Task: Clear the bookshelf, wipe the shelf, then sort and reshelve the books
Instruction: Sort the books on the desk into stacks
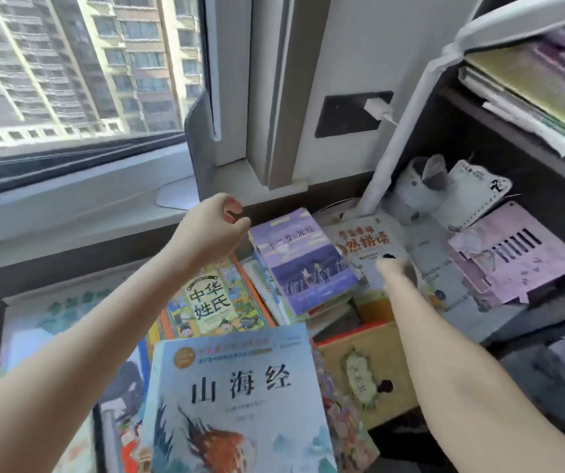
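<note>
Several books lie piled on the desk. My left hand [213,227] hovers above the pile with its fingers curled and nothing in it, just left of a purple book [301,264] that tops a stack. My right hand [395,269] is blurred and rests on a pale book with an orange title [364,238] at the mouth of the dark bookshelf [499,148]; how its fingers lie is unclear. A large blue book [240,397] lies nearest me, and a green-and-yellow book [209,298] sits behind it.
The upper shelf holds a flat stack of books and papers [533,93]. A white lamp arm [410,114] slants in front of the shelf. On the lower shelf lie a pink perforated sheet [520,257] and a spiral notebook [472,196]. A brown boxed book [366,370] lies to my right. The window sill [69,206] runs along the left.
</note>
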Tool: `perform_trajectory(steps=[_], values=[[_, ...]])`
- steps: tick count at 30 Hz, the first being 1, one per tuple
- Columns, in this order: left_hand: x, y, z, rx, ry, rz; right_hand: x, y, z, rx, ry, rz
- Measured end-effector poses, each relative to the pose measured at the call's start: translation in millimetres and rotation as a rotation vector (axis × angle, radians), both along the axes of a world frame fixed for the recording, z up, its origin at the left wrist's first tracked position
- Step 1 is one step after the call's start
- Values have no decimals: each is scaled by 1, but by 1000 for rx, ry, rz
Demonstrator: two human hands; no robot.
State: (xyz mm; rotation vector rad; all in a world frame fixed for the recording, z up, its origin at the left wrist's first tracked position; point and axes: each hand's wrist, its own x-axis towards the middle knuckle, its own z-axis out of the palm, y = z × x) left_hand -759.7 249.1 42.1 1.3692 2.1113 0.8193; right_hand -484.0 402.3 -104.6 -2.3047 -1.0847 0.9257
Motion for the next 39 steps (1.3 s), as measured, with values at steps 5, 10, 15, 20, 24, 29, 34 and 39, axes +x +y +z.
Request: perform_trajectory(steps=[5,10,15,20,24,29,34,39], values=[[-9,16,-24,14,-24,59,49,53,-58,-99,-284,78],[-38,13,-48,30,-46,108,63,61,-64,-162,-254,160],[-74,-3,-85,-14,-63,173,84,81,-78,-241,-240,198],[-76,-2,-97,-26,-83,173,90,90,-65,-248,-349,161],[-44,15,-70,-41,-50,112,84,93,-42,-53,-350,-2],[-32,20,-56,-29,-17,36,44,67,7,235,-205,-239],[-20,12,-34,7,-72,26,15,38,73,518,-118,-113],[-17,7,-15,29,-150,41,-1,-26,154,651,-347,-159]])
